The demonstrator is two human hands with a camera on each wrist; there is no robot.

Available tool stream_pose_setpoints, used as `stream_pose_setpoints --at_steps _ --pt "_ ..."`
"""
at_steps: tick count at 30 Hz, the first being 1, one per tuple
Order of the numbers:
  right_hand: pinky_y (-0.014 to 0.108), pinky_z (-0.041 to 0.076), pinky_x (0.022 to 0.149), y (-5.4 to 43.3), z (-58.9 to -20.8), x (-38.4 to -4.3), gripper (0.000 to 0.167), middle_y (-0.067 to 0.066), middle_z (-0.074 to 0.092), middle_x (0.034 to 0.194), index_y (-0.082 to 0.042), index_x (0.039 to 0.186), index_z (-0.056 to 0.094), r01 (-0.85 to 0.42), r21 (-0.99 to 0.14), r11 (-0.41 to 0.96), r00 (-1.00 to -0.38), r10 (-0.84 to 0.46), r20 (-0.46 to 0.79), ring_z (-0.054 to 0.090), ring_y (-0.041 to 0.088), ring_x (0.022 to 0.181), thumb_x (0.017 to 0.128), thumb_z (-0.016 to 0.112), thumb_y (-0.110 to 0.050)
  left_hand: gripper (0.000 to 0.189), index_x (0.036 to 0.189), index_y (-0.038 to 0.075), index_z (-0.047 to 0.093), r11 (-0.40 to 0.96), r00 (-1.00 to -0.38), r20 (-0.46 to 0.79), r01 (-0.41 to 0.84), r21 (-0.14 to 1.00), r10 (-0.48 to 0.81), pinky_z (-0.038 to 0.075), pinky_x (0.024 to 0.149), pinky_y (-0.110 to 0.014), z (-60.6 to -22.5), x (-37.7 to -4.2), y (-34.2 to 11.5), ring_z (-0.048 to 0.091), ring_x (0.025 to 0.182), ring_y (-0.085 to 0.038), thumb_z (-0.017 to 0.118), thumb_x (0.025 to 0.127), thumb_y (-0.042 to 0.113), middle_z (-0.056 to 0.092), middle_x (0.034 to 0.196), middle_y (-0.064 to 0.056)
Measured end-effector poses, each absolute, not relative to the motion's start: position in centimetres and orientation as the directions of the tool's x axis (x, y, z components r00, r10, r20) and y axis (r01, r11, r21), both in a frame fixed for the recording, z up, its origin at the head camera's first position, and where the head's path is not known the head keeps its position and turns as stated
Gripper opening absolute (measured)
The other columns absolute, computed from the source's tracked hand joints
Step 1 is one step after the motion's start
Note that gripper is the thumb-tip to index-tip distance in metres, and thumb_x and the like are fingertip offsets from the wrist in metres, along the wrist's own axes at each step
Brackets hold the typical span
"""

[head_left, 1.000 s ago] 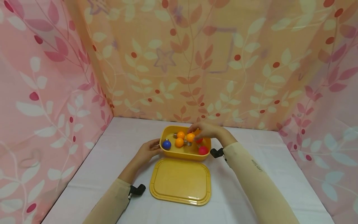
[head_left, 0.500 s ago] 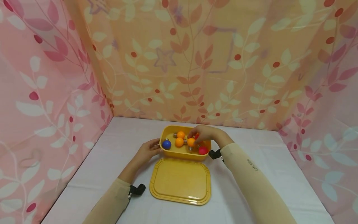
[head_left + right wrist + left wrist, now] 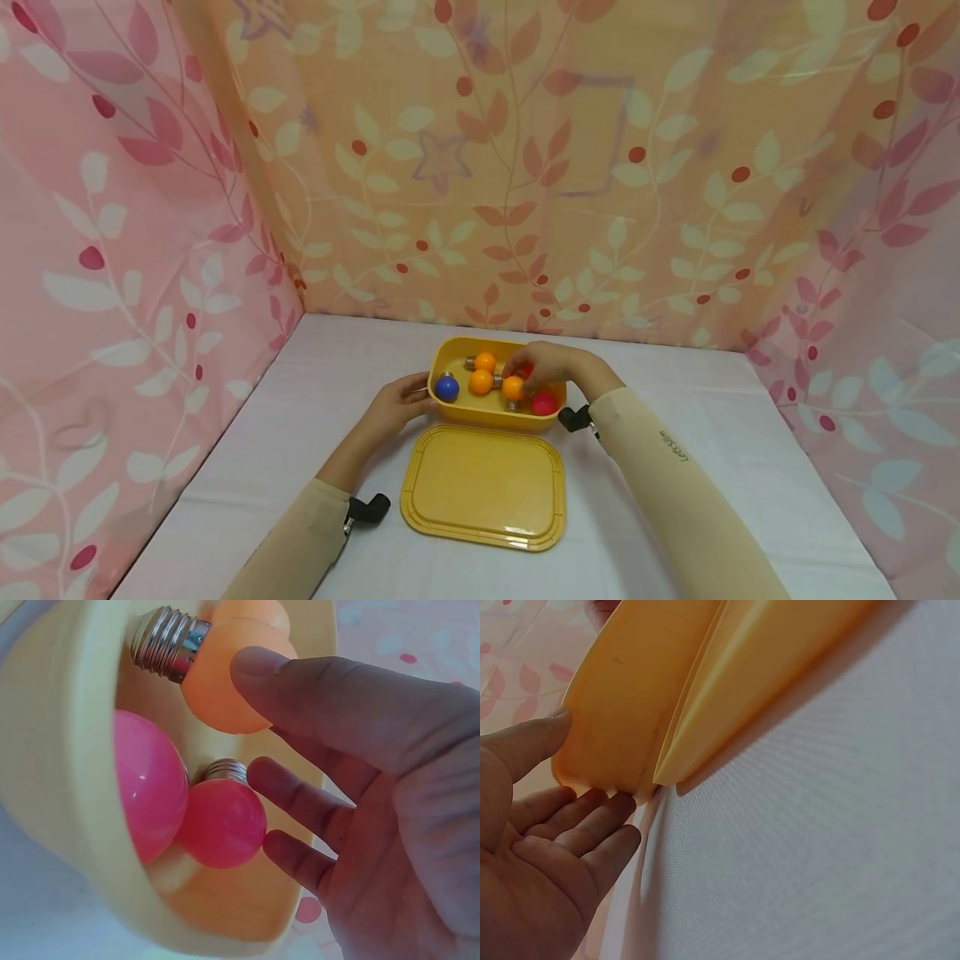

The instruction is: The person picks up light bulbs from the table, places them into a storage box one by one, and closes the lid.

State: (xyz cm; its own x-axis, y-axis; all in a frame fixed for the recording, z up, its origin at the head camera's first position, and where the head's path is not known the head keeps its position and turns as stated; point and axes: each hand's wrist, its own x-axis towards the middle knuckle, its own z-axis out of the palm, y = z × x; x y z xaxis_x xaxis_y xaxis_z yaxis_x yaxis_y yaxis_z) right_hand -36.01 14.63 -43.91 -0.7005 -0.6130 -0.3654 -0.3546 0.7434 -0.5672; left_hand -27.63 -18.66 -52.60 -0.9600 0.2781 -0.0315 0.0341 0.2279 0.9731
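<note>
In the head view a yellow plastic box (image 3: 491, 414) holds several small round light bulbs with metal screw bases. My right hand (image 3: 549, 363) reaches in from the right and pinches an orange light bulb (image 3: 217, 694), thumb on its globe and its screw base pointing to the near wall. Below those fingers in the right wrist view lie a red bulb (image 3: 223, 825) and a pink-red bulb (image 3: 150, 787). My left hand (image 3: 396, 407) steadies the box's left end; its thumb and nearly straight fingertips (image 3: 622, 801) touch the outer wall in the left wrist view.
Two other orange bulbs, one of them nearer the front (image 3: 481, 382), lie left of the pinched one. A blue bulb (image 3: 447, 387) sits in the left corner. The yellow lid (image 3: 483, 487) lies flat in front of the box. Floral curtains (image 3: 480, 167) surround the white table (image 3: 330, 367).
My right hand has moved slightly toward the front of the box, taking the orange bulb with it. That bulb's base has swung round to face the near wall. My left hand stays put.
</note>
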Motion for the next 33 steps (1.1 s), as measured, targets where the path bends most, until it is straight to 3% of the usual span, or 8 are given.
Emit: stream_pose_setpoints --at_steps 14,22,28,33 --pt "0.048 0.046 0.11 15.2 -43.7 -35.6 0.036 0.005 0.065 0.125 -0.019 0.125 0.072 -0.375 -0.542 0.752 -0.733 -0.599 -0.323 0.056 0.027 0.114 0.09 0.079 -0.017 0.066 0.152 0.01 0.049 0.235 -0.962 -0.035 0.031 0.971 0.272 0.05 0.107 -0.041 -52.6 -27.7 -18.3 0.06 0.133 -0.03 0.078 0.093 0.019 0.055 0.15 -0.016" --pt "0.05 0.047 0.112 16.0 -42.8 -34.2 0.032 0.007 0.068 0.13 -0.015 0.125 0.072 -0.423 -0.533 0.733 -0.776 -0.596 -0.204 0.06 0.028 0.122 0.093 0.075 -0.018 0.066 0.152 0.009 0.048 0.22 -0.96 -0.023 0.04 0.975 0.278 0.05 0.107 -0.04 -52.4 -27.6 -18.1 0.057 0.135 -0.031 0.076 0.094 0.019 0.054 0.151 -0.016" --pt "0.052 0.044 0.114 16.6 -42.6 -33.2 0.028 -0.001 0.069 0.127 -0.02 0.12 0.074 -0.445 -0.564 0.696 -0.813 -0.578 -0.072 0.059 0.032 0.127 0.093 0.076 -0.024 0.066 0.154 0.006 0.045 0.238 -0.962 -0.037 0.03 0.971 0.27 0.048 0.109 -0.044 -52.1 -27.4 -18.1 0.056 0.136 -0.033 0.075 0.095 0.015 0.052 0.153 -0.018" --pt "0.053 0.044 0.113 16.9 -42.6 -32.3 0.027 -0.001 0.071 0.124 -0.019 0.118 0.075 -0.45 -0.59 0.671 -0.836 -0.548 0.014 0.06 0.031 0.127 0.093 0.078 -0.025 0.066 0.153 0.008 0.047 0.234 -0.959 -0.024 0.044 0.971 0.282 0.049 0.109 -0.041 -52.2 -27.4 -18.4 0.056 0.137 -0.032 0.076 0.095 0.021 0.051 0.154 -0.015"
